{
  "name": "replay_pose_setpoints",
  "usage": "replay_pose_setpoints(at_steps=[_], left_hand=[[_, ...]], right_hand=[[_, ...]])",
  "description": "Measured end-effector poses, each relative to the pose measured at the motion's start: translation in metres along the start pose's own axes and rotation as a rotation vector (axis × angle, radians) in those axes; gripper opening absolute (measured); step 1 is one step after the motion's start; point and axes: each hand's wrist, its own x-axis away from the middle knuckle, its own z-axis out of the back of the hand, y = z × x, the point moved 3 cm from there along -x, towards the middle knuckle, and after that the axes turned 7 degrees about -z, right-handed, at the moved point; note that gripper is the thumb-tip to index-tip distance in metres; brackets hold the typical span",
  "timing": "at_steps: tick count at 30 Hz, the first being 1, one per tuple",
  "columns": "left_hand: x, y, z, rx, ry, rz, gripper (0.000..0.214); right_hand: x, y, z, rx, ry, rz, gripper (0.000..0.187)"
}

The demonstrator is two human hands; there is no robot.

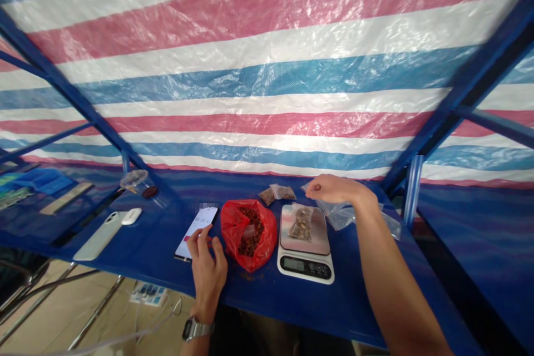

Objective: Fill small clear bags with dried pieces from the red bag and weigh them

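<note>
My left hand (208, 267) is over the lower right of a smartphone (196, 231) with a lit screen, fingers apart; fingertips overlap the screen. Beside it an open red plastic bag (267, 239) contains small brown pieces (252, 222) and a small clear packet. A kitchen scale (287, 273) carries a filled clear bag (301, 223) on its plate. Behind the scale my right hand (334, 188) is closed, its fingertips pinching the edge of a clear plastic bag (305, 187). More clear plastic bags (340, 214) lie under that wrist and forearm.
Two small filled bags (275, 193) rest behind the red bag. Leftward are a pale phone (100, 236), a white case (132, 216) and a clear plastic cup (136, 179). Blue metal posts (413, 189) and a striped sheet (267, 78) bound the blue table (158, 253).
</note>
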Motion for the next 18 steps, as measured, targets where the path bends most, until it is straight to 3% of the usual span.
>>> replay_pose_setpoints(at_steps=[6,18], left_hand=[[0.001,0.004,0.003,-0.032,0.033,-0.050,0.031],[0.002,0.003,0.002,-0.042,0.033,-0.053,0.030]], right_hand=[[0.000,0.011,0.001,0.044,-0.016,-0.044,0.031],[0.002,-0.027,-0.013,0.037,-0.116,-0.004,0.020]])
